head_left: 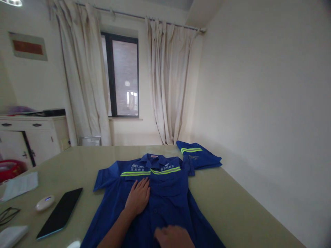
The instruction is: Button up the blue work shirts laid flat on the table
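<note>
A blue short-sleeved work shirt (168, 186) lies spread front up on the table, collar at the far end. Yellow-green and grey reflective stripes and white lettering cross its chest. My left hand (138, 196) rests flat on the shirt, fingers stretched out just below the stripe, beside the button placket. Lower down, my right hand (174, 237) is over the shirt's front near the bottom of the view. Motion blurs it and its fingertips are partly hidden, so whether it grips the cloth cannot be made out. The shirt's hem lies outside the picture.
A folded blue garment (204, 160) with a matching stripe lies at the table's (227, 203) far right, by the wall. On the left are a black tablet (60, 213), a white oval device (44, 203), papers (21, 186), glasses (9, 216) and a white object (12, 236).
</note>
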Motion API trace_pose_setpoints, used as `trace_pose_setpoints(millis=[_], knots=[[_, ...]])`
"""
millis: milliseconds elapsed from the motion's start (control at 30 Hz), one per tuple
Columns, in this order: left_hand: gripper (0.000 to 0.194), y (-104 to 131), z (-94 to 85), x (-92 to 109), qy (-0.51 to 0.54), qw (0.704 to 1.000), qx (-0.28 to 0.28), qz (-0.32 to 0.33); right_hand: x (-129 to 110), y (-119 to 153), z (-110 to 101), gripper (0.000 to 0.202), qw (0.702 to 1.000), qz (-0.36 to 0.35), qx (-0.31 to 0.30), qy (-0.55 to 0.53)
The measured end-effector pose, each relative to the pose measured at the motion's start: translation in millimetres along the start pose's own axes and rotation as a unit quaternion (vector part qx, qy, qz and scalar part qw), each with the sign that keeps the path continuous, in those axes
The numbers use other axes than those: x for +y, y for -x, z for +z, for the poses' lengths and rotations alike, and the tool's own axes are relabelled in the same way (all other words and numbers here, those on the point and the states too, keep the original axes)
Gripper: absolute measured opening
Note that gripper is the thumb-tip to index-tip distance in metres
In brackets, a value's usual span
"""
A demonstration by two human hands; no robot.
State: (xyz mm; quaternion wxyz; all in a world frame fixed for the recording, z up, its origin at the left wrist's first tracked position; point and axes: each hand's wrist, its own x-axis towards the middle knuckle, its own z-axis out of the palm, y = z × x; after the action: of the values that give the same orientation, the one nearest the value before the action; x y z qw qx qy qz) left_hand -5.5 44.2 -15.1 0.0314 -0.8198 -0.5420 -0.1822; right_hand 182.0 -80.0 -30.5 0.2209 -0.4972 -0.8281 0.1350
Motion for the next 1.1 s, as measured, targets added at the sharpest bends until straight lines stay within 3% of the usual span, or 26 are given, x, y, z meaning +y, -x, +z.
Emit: trace_pose_setpoints(millis=[67,133,267,400,533,733,867,967,1100], knots=[[0.048,15.0,-1.1,9.4,-0.002,1.000,-0.015,0.016,-12.0,-39.2,-26.8,0.029,0.996,0.043,0.077,0.015],[0.047,31.3,-2.7,17.9,0.001,0.999,-0.027,0.016,-18.7,-77.7,-37.7,0.032,0.986,0.103,0.128,0.022],[0.052,53.4,-10.0,26.7,0.025,0.999,-0.024,0.007,-7.2,-124.0,-20.4,0.025,0.971,0.185,0.147,0.028],[0.050,36.4,-21.2,27.8,0.052,0.997,-0.036,-0.051,21.9,-127.5,-3.2,0.024,0.959,0.192,0.194,-0.072],[0.037,-2.1,-19.1,31.1,0.044,0.991,-0.013,-0.124,44.7,-121.6,-8.9,0.020,0.929,0.174,0.223,-0.240],[0.018,-18.4,-1.8,28.3,0.112,0.989,-0.008,-0.095,57.7,-123.7,-11.0,0.022,0.891,0.178,0.196,-0.368],[0.019,-17.3,-0.8,25.3,0.150,0.984,-0.002,-0.092,55.8,-127.0,-5.7,0.024,0.898,0.178,0.232,-0.328],[0.024,-17.7,-2.0,27.2,0.185,0.979,0.042,-0.074,49.6,-127.3,-3.5,0.021,0.920,0.158,0.258,-0.250],[0.026,-17.4,-0.7,27.2,0.234,0.966,0.092,-0.052,38.1,-124.9,-8.0,0.019,0.941,0.121,0.236,-0.212]])
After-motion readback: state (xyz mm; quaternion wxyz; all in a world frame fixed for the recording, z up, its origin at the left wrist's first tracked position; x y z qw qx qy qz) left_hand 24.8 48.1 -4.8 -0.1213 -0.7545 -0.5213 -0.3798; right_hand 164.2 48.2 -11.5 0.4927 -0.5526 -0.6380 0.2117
